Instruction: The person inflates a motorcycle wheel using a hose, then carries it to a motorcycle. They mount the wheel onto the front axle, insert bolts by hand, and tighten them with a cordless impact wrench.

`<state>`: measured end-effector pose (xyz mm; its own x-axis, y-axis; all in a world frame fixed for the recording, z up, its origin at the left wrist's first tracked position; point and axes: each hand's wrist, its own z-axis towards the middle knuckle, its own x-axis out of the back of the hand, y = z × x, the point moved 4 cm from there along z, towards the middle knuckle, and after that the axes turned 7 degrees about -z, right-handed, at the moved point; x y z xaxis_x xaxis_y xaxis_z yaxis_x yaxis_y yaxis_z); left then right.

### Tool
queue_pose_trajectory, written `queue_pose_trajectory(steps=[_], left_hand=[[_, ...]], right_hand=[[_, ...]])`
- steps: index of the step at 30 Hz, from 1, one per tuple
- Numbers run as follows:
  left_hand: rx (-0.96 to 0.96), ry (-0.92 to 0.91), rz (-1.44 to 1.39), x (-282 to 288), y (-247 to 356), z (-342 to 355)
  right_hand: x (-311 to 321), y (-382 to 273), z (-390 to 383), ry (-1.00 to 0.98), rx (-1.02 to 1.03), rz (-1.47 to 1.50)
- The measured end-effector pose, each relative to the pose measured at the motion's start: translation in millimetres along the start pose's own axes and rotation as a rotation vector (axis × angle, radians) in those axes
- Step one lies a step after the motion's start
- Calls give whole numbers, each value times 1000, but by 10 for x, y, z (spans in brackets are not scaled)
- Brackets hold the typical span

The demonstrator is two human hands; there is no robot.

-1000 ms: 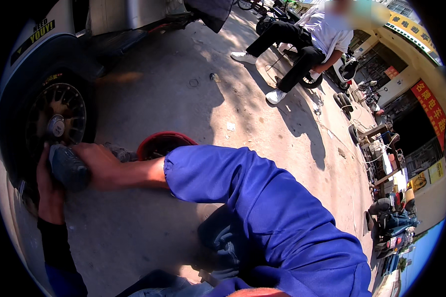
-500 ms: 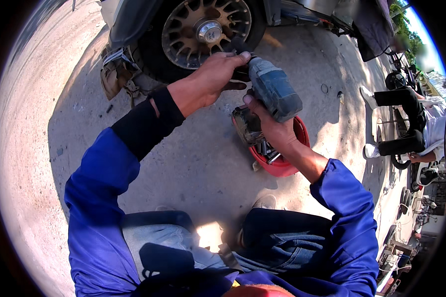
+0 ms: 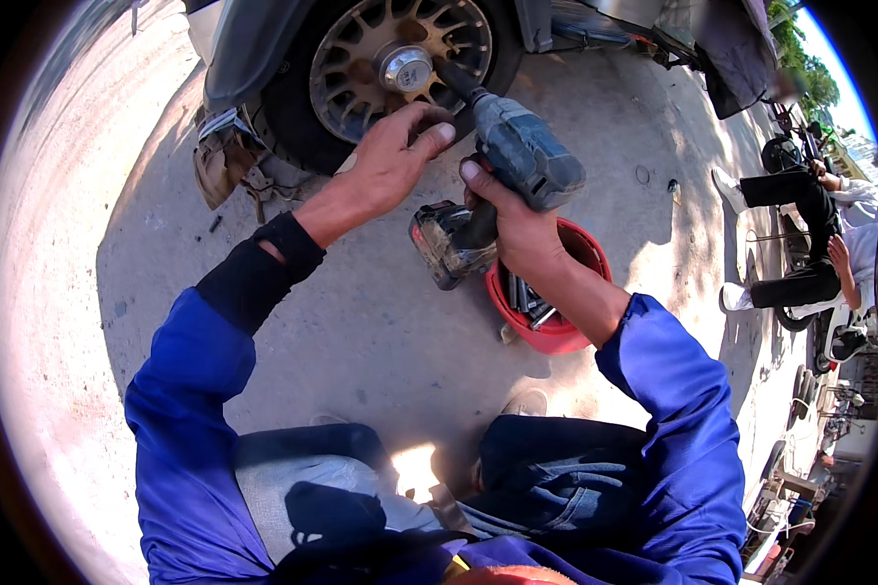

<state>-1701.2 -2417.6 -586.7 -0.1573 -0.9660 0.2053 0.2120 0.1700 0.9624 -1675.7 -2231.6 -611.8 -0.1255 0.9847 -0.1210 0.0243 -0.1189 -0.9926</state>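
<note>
My right hand point(image 3: 522, 219) grips a blue-grey cordless impact wrench point(image 3: 527, 151) by its handle, with the battery pack hanging below. A dark socket point(image 3: 456, 80) on its nose points at the wheel point(image 3: 361, 58), beside the silver centre cap point(image 3: 406, 70); I cannot tell if it touches a nut. Between the wrench and the tyre point(image 3: 293, 122) is my left hand point(image 3: 395, 156), off the tool, its fingers curled in and its thumb against them. What it may hold is hidden.
A red bucket point(image 3: 556, 341) with metal sockets stands under my right forearm. Crumpled brown and grey material point(image 3: 226, 161) lies left of the tyre. At the right a person in black trousers point(image 3: 800, 195) sits near parked motorcycles point(image 3: 780, 156).
My left hand has come off the nose of the impact wrench and moved left and down. The wrench has shifted left, its socket now over the wheel and its battery swung out left.
</note>
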Motion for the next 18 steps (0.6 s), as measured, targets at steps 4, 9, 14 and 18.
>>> queue_pose_trajectory(steps=[4,9,14,18], left_hand=[[-532,23,1164,379,-255,-500],[-738,26,1627,751,-746,-608],[-771,78,1566,569,-835,-517],[-771,137,1541,483,-872,-539]], right_hand=[[-155,-93,-101,1,-244,316],[-239,-20,-77,-16,-148,193],[212,52,94,-51,211,-464],[338,11,190,-121,67,-191]])
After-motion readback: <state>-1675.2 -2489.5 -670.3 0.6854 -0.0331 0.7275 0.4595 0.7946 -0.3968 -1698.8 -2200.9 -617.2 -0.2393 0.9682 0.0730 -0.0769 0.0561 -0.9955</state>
